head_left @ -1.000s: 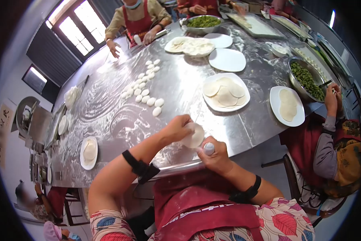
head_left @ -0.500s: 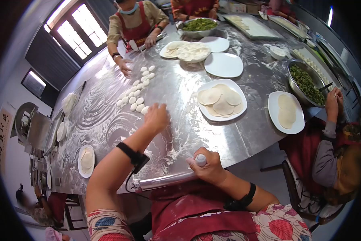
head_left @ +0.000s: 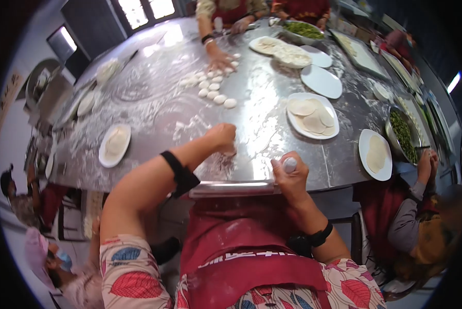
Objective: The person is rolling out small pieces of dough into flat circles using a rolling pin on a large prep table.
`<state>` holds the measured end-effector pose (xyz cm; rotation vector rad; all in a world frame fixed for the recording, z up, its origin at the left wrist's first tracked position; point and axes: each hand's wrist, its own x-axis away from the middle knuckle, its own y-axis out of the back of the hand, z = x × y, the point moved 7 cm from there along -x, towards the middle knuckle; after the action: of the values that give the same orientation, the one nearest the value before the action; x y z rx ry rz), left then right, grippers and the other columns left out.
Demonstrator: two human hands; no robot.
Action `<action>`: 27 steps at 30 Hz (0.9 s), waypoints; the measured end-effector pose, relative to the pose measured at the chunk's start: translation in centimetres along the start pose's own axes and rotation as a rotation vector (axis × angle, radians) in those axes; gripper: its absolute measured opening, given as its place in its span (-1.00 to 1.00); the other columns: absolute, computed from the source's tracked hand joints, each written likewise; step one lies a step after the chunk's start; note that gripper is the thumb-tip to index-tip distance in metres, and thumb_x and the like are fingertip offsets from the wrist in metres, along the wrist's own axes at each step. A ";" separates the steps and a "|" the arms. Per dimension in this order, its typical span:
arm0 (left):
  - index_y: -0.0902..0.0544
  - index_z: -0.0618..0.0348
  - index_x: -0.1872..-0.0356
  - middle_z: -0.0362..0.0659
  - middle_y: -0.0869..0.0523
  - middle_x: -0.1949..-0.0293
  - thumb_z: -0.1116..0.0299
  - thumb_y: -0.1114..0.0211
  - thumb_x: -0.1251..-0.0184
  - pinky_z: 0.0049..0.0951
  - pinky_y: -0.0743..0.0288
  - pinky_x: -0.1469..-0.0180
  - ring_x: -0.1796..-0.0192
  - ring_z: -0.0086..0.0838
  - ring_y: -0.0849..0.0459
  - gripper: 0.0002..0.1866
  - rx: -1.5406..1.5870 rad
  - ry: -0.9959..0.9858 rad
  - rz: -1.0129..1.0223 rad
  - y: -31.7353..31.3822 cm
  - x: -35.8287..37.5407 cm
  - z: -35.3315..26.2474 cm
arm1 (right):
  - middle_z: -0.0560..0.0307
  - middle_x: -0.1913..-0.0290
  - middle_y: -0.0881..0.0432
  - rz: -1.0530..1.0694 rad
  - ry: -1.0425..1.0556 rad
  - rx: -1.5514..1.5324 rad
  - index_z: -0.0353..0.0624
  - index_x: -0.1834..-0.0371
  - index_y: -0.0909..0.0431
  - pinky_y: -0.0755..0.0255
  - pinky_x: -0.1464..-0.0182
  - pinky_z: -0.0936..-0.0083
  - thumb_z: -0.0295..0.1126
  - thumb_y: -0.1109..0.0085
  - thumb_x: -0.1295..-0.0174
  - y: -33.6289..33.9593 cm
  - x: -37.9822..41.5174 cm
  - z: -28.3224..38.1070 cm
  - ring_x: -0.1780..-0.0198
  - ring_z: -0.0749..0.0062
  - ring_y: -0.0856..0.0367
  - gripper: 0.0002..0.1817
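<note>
My right hand is closed around a rolling pin, whose pale rounded end points up at me near the table's front edge. Just left of it, my left hand hovers low over the floured steel, fingers curled downward; what they hold, if anything, is hidden. Beyond my left hand lies a cluster of small flattened dough pieces. To the right of them, a white square plate carries several overlapping round wrappers.
Across the table, a co-worker's hand reaches onto the dough pieces. An oval plate of wrappers stands left, another plate right. A bowl of green filling sits beside a seated person at right. Empty white plates lie farther back.
My left hand has drawn back from the dough cluster toward the front edge, its fingers curled. The co-worker's hand has moved onto the dough pieces. My view has shifted; my right hand keeps the rolling pin.
</note>
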<state>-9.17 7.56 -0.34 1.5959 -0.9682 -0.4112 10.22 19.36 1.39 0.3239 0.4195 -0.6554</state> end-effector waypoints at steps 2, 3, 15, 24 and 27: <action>-0.61 0.24 0.37 0.06 -0.69 0.37 0.38 -0.38 0.08 -0.19 -0.53 0.23 0.25 -0.09 -0.68 -0.77 0.030 -0.011 -0.096 0.1 0.7 0.0 | 0.30 0.69 -0.43 0.023 -0.046 -0.049 -0.17 0.50 -0.40 -0.24 0.61 0.62 -0.56 -0.33 -0.11 -0.1 0.5 -0.2 0.64 0.69 -0.38 -0.77; -0.60 0.23 0.39 0.02 -0.69 0.40 0.38 -0.42 0.10 -0.24 -0.52 0.26 0.29 -0.15 -0.69 -0.76 0.039 -0.019 -0.145 0.2 1.1 -0.1 | 0.32 0.68 -0.43 0.029 -0.069 -0.073 -0.17 0.50 -0.39 -0.23 0.61 0.64 -0.57 -0.32 -0.12 0.0 0.7 -0.3 0.63 0.72 -0.39 -0.77; -0.73 0.21 0.32 -0.04 -0.75 0.35 0.43 -0.35 0.01 -0.37 -0.55 0.16 0.23 -0.29 -0.73 -0.81 0.400 -0.064 -0.068 -2.6 4.1 -2.0 | 0.25 0.69 -0.46 0.012 -0.117 -0.039 -0.19 0.53 -0.37 -0.24 0.68 0.58 -0.55 -0.29 -0.11 -2.2 -3.9 -2.4 0.71 0.63 -0.42 -0.77; -0.74 0.21 0.34 -0.02 -0.74 0.42 0.44 -0.31 -0.03 -0.32 -0.55 0.16 0.30 -0.22 -0.72 -0.84 0.547 0.027 -0.146 -3.1 6.1 -1.3 | 0.28 0.67 -0.44 -0.075 -0.015 0.060 -0.17 0.53 -0.35 -0.24 0.68 0.59 -0.56 -0.27 -0.12 -2.1 -3.9 -2.6 0.69 0.67 -0.38 -0.76; -0.74 0.21 0.32 0.06 -0.73 0.39 0.37 -0.34 -0.07 -0.27 -0.54 0.16 0.26 -0.16 -0.72 -0.82 0.439 -0.008 -0.121 -2.4 5.3 -2.3 | 0.27 0.68 -0.44 -0.046 -0.059 0.009 -0.18 0.53 -0.35 -0.24 0.67 0.58 -0.57 -0.28 -0.11 -2.9 -5.0 -3.5 0.70 0.65 -0.39 -0.76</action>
<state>-3.51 4.99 -0.72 2.0576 -1.0175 -0.2991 3.84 21.27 0.25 0.3034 0.3687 -0.7099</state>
